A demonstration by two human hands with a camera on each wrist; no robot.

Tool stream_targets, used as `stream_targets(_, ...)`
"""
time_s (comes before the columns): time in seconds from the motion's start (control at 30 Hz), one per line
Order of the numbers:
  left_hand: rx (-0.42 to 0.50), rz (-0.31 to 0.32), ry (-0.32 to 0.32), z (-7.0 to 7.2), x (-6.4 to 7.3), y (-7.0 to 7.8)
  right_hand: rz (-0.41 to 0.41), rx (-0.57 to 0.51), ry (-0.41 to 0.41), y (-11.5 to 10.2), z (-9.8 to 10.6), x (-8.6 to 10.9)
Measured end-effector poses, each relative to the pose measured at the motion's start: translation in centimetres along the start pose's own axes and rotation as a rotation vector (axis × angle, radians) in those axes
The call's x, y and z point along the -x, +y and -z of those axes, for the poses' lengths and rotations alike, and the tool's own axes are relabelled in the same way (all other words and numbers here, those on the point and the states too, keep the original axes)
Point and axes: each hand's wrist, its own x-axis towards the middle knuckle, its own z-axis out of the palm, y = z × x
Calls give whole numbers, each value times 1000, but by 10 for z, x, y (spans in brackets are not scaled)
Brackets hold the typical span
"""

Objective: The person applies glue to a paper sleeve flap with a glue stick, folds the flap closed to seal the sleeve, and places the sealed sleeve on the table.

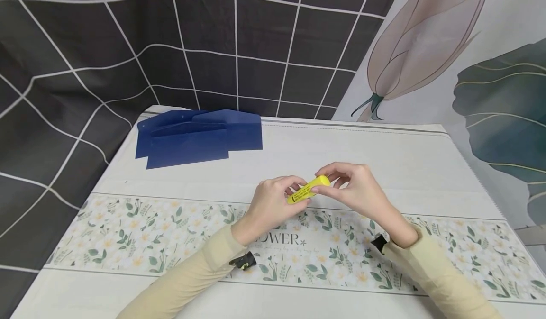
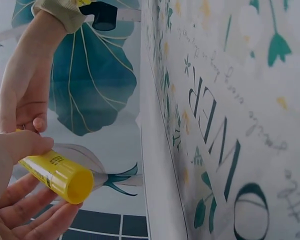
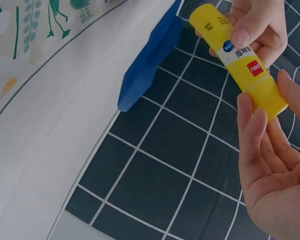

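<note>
Pale yellow sleeves (image 1: 183, 276) come in from the near side, each with a small black wrist device (image 1: 244, 261) at its cuff. Beyond them, over the floral band of the table (image 1: 341, 153), the left hand (image 1: 273, 200) and right hand (image 1: 356, 186) hold one yellow glue stick (image 1: 304, 191) between them. Left fingers grip its lower, nearer end; right fingers pinch the upper, farther end, thumb along the side.

At the back left lies a dark blue piece (image 1: 192, 143) with stepped edges, well apart from the hands; it may be card or plastic, I can't tell from this angle. Behind it hangs a dark cloth with white grid lines (image 1: 264, 30), and to the right a pale sheet printed with big leaves (image 1: 503, 101). The left wrist partly covers a printed word ending in "OWER".

From above, the stick's small dark print shows. The right wrist view adds a red label (image 3: 255, 68), a round blue mark (image 3: 228, 46) and a white band. Only the left wrist view looks squarely at the round end on the left hand's side.
</note>
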Motion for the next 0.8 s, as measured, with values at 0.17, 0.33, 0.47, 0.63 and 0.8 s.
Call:
stream_targets(0.17, 2, -51, -22, 1, 1, -1, -13, 12, -16, -1, 1, 1)
stream_targets(0.33, -6, -67, -39, 2, 1, 0, -28, 30, -21, -2, 1, 3)
stream_targets(0.47, -16, -77, -53, 5, 0, 3, -41, 36, -19, -1, 1, 3)
stream_targets(0.63, -22, -61, -101, 7, 0, 6, -44, 33, -29, 0, 0, 4)
stream_targets(0.8, -31, -24, -165, 8, 0, 6, -46, 22, -45, 3, 0, 4)
